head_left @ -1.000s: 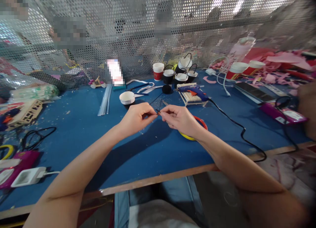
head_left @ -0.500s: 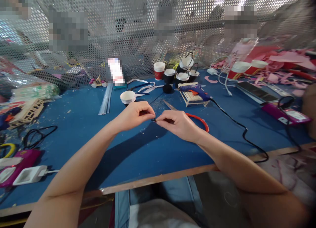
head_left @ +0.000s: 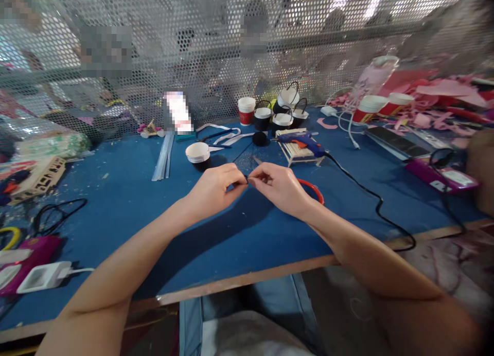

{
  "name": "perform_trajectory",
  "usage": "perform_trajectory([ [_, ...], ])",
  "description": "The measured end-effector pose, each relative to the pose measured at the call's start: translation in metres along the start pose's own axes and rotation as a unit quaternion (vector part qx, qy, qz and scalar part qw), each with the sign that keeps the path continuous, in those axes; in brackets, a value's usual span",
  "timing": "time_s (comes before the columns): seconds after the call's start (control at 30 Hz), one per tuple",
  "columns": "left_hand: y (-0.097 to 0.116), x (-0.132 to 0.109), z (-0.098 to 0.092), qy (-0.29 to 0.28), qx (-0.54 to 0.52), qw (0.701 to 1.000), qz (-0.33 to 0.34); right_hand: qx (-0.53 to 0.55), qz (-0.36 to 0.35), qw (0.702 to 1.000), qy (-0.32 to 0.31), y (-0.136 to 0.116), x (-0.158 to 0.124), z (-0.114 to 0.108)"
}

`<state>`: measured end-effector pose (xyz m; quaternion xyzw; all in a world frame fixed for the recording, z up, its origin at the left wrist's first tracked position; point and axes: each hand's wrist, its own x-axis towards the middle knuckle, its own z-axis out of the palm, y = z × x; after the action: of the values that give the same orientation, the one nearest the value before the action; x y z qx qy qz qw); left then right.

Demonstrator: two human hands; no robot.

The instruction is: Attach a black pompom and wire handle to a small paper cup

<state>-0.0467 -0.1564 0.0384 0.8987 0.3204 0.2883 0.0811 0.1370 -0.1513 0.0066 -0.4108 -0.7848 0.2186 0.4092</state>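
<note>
My left hand point(head_left: 218, 190) and my right hand point(head_left: 283, 189) meet above the table, thumbs and forefingers pinched. Between their fingertips is a small black piece point(head_left: 247, 179), mostly hidden and too small to name. Under and beyond my right hand lie scissors, their red handle point(head_left: 317, 190) partly covered by the hand. Just beyond my left hand stands a white paper cup with a black wrap point(head_left: 201, 163). A round black object point(head_left: 260, 138) and a thin dark line lie on the table past my fingertips.
A blue glue gun point(head_left: 304, 142) rests on a small wooden stick rack point(head_left: 295, 153), its black cord trailing right. Behind stand several black-wrapped cups with loop handles point(head_left: 282, 120). Glue sticks point(head_left: 164, 158) lie left. Purple power strips point(head_left: 440, 177) sit at both sides. Perforated mesh point(head_left: 216, 52) rises behind.
Both hands have lifted slightly away from me, the left shifting a little right, and the fingertips stay close together around the small black piece. The view has shifted slightly.
</note>
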Motion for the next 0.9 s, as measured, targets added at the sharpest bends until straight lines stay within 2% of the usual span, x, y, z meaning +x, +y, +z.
perform_trajectory([
  [0.1,0.000,0.001,-0.007,-0.002,0.037,0.999,0.022,-0.052,-0.078,0.995,-0.037,-0.004,-0.002,-0.001],
  [0.2,-0.007,0.003,-0.013,-0.019,0.007,1.000,0.002,-0.045,-0.120,0.989,-0.078,-0.008,-0.003,-0.002],
  [0.27,-0.015,0.003,-0.014,-0.027,-0.044,0.998,-0.030,-0.007,-0.102,0.991,-0.086,-0.011,-0.003,-0.003],
  [0.43,-0.027,0.001,-0.008,-0.038,-0.157,0.981,-0.104,0.111,0.018,0.991,-0.073,-0.011,-0.001,-0.006],
  [0.53,-0.025,0.001,-0.003,-0.033,-0.160,0.982,-0.097,0.156,0.074,0.983,-0.058,-0.005,0.000,-0.005],
  [0.6,-0.020,0.001,-0.001,-0.020,-0.125,0.989,-0.071,0.142,0.083,0.986,-0.034,-0.002,0.000,-0.003],
  [0.73,-0.006,0.001,0.000,-0.005,-0.018,1.000,0.004,0.025,0.031,0.999,-0.004,0.000,-0.001,0.000],
  [0.9,-0.002,0.001,-0.007,-0.012,0.055,0.998,0.028,-0.066,-0.078,0.994,-0.046,-0.007,-0.003,-0.001],
])
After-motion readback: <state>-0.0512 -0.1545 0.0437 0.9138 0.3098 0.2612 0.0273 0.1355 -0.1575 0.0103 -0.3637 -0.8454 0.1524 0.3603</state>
